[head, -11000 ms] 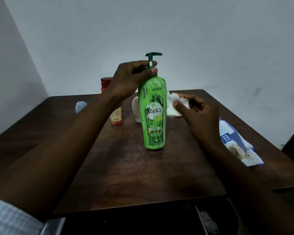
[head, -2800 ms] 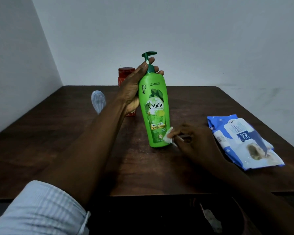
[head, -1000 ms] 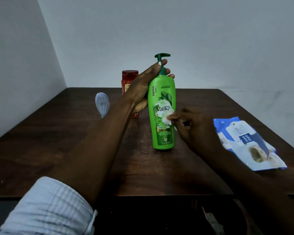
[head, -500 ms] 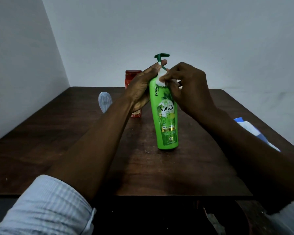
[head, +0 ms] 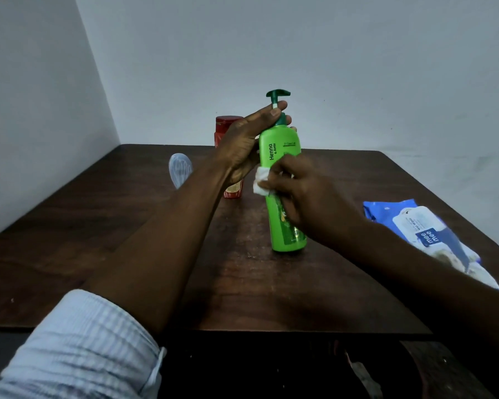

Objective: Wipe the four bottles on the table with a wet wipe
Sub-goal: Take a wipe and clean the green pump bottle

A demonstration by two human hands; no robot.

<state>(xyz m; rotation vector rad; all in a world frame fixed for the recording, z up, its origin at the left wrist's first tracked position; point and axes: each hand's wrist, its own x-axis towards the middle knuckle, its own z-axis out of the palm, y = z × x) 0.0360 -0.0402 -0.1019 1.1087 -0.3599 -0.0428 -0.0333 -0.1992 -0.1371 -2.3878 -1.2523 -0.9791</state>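
The green pump bottle [head: 283, 180] stands upright at the frame's centre on the dark surface [head: 242, 283]. The left hand [head: 242, 145] has its grip closed round the neck; the right hand [head: 303, 194] pinches the wet wipe [head: 261, 184] against the bottle's side. A hard sideways rub could tip this tall bottle, or the thumb could press the pump. Behind the left hand stands a red jar [head: 228, 125]; left of it, a pale blue bottle [head: 180, 169]; the wipes pack [head: 427, 234] lies at right, clear of the work.

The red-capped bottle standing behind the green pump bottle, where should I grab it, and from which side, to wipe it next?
Grip the red-capped bottle around its upper body just under the cap, coming from the left. It stands upright, so a sideways wrap should hold it steady. The tall green pump bottle and the left hand block its right and front; its lower half is largely hidden.
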